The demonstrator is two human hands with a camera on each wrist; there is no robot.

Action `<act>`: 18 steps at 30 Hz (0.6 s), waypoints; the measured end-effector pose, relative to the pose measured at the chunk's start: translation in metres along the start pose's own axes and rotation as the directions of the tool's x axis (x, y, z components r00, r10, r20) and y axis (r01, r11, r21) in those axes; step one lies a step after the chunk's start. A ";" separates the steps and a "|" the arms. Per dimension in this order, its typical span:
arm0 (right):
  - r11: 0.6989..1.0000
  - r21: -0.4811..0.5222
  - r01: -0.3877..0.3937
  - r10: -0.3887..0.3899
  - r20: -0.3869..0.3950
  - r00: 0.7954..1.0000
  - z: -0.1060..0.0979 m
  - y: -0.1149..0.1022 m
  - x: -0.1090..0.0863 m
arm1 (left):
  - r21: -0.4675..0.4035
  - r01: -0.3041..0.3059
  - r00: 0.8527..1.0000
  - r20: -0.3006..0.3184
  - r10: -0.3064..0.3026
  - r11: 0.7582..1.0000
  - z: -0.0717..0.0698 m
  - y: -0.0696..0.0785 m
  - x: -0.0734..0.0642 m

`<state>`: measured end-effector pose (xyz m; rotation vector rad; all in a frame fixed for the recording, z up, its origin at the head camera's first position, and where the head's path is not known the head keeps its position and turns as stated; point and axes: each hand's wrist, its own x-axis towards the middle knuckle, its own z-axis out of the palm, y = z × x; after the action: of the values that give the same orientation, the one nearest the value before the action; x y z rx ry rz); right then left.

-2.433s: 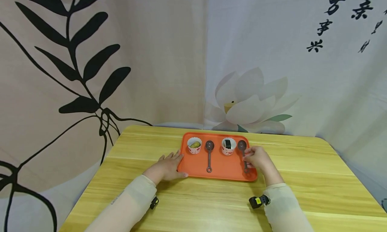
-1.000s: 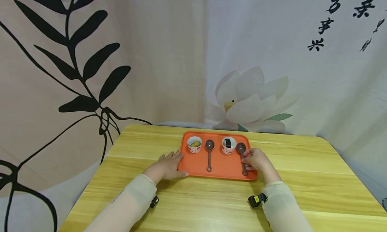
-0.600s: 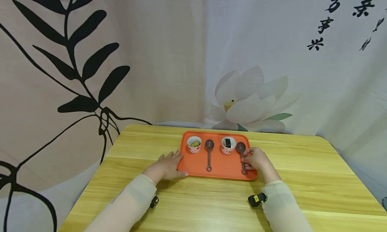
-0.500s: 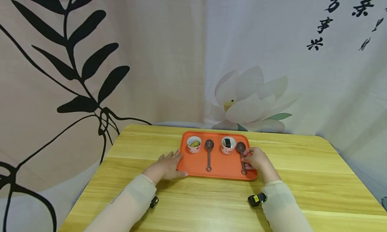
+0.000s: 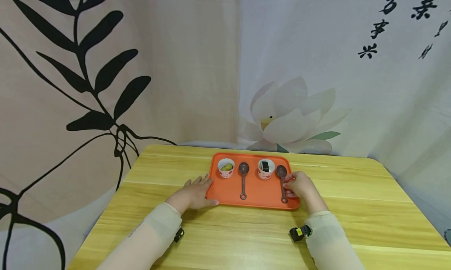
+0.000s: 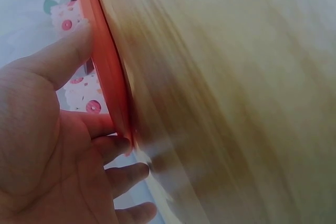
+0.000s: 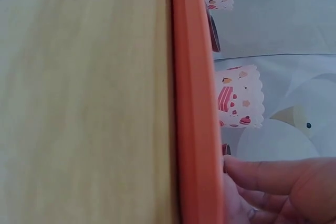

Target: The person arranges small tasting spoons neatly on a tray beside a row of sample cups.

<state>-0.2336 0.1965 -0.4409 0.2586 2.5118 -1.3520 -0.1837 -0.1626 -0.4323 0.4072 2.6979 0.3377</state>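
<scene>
An orange tray (image 5: 262,202) lies on the wooden table, bearing two paper cups and two brown spoons. My left hand (image 5: 193,195) rests against the tray's front left corner, fingers spread and thumb on the front rim; the left wrist view shows this hand (image 6: 58,145) from the palm side. At the tray's right end, my right hand (image 5: 299,184) pinches the handle of the right spoon (image 5: 281,171), whose bowl points away from me. In the right wrist view the tray wall (image 7: 197,103) hides most of that spoon, and the hand (image 7: 294,187) is partly cut off.
The left paper cup (image 5: 226,173) holds something yellow-green; the right one (image 5: 265,174) holds a black and white piece. Between them lies the other spoon (image 5: 243,169). A printed curtain (image 5: 197,86) hangs behind the table (image 5: 246,238).
Since the earliest frame, the right spoon has shifted slightly, its handle end moving left. My right hand has stayed on it with only small movements. The left hand and tray look unchanged.
</scene>
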 end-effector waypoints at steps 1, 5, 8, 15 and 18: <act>1.000 0.000 0.001 -0.001 0.002 1.000 -0.001 0.000 0.000 | 0.000 0.000 1.000 0.000 0.000 1.000 0.000 0.000 0.000; 1.000 0.002 0.005 -0.005 0.007 1.000 -0.003 -0.002 -0.005 | -0.003 -0.001 1.000 0.000 0.001 1.000 -0.001 0.000 0.000; 1.000 -0.001 0.018 -0.018 0.009 1.000 -0.005 -0.005 -0.009 | -0.005 -0.002 1.000 -0.002 0.002 1.000 -0.001 0.001 -0.001; 0.998 -0.042 0.051 -0.050 0.008 0.999 -0.009 -0.008 -0.015 | -0.002 -0.002 1.000 -0.003 0.002 1.000 -0.001 0.000 0.000; 0.997 -0.051 0.060 -0.059 0.011 0.998 -0.010 -0.009 -0.018 | 0.004 -0.001 1.000 -0.002 0.001 1.000 0.001 0.000 0.001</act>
<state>-0.2205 0.1997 -0.4221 0.1678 2.5615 -1.3054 -0.1840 -0.1626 -0.4333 0.4096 2.7009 0.3338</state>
